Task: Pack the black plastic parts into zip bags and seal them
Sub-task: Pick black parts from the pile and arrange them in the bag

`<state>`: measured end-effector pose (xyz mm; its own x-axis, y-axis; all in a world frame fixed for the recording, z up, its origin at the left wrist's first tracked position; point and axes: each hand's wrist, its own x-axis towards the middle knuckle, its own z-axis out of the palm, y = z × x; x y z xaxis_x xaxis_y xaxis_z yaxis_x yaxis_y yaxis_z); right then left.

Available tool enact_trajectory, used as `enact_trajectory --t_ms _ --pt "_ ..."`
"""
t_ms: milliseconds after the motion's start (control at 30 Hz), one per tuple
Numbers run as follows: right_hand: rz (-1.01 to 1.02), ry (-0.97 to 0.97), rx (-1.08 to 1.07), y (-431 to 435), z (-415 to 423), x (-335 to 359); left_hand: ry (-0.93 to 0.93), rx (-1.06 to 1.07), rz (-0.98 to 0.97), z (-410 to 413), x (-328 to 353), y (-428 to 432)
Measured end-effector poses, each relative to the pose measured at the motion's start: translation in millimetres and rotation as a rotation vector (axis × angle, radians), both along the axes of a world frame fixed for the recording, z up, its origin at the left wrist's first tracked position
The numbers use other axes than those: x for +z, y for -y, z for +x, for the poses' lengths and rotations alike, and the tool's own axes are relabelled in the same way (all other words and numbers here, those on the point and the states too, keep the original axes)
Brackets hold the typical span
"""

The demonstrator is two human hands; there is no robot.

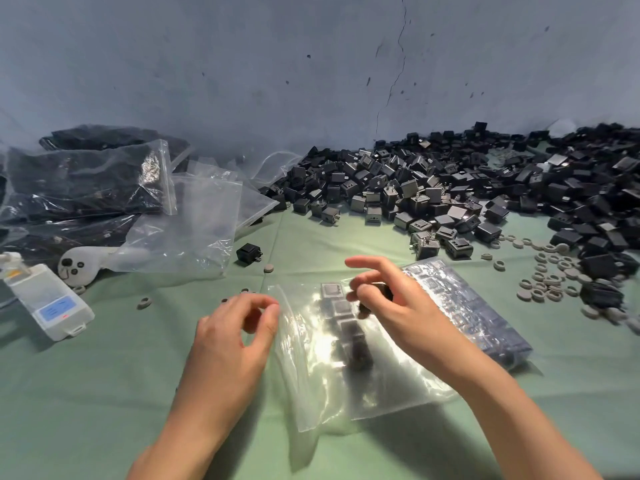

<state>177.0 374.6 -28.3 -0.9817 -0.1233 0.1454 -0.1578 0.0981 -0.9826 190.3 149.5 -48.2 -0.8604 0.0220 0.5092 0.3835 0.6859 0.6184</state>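
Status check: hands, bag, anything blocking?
Left hand pinches clear zip bag edge. Right hand holds black plastic part at its mouth. Bag unsealed, few parts inside. Nothing blocking.

a grey-blue wall (242, 64) is standing behind the desk (86, 410), with a thin crack (402, 57) running down its pitted, dark-flecked surface. a pale green cloth (571, 393), faintly creased, is covering the desk, and soft light is falling on it, shining brightest near the middle and dimming toward the wall.
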Motion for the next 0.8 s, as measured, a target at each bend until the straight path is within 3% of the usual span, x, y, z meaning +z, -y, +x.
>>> enact_trajectory --t_ms 67,167,367,567,667,800 --pt "-0.232 0.047 0.073 14.3 3.2 4.4 -0.048 0.0 0.136 5.4 8.3 -4.6" --pt "-0.426 0.13 0.211 33.3 6.9 6.5 -0.071 -0.17 0.09 16.9 17.4 -20.7" --pt "-0.541 0.262 0.338 50.0 15.5 3.3 0.015 -0.337 0.091 26.5 15.4 -20.6" --pt "-0.73 0.353 0.361 58.7 22.4 10.6 0.128 -0.273 0.34 29.2 15.9 -9.4" --pt "-0.43 0.144 0.14 49.7 22.0 8.4 0.214 -0.085 0.481 20.5 12.0 11.4" --pt "0.251 -0.229 -0.188 23.2 20.4 -2.2 0.389 0.022 0.345 18.9 -2.5 24.6"
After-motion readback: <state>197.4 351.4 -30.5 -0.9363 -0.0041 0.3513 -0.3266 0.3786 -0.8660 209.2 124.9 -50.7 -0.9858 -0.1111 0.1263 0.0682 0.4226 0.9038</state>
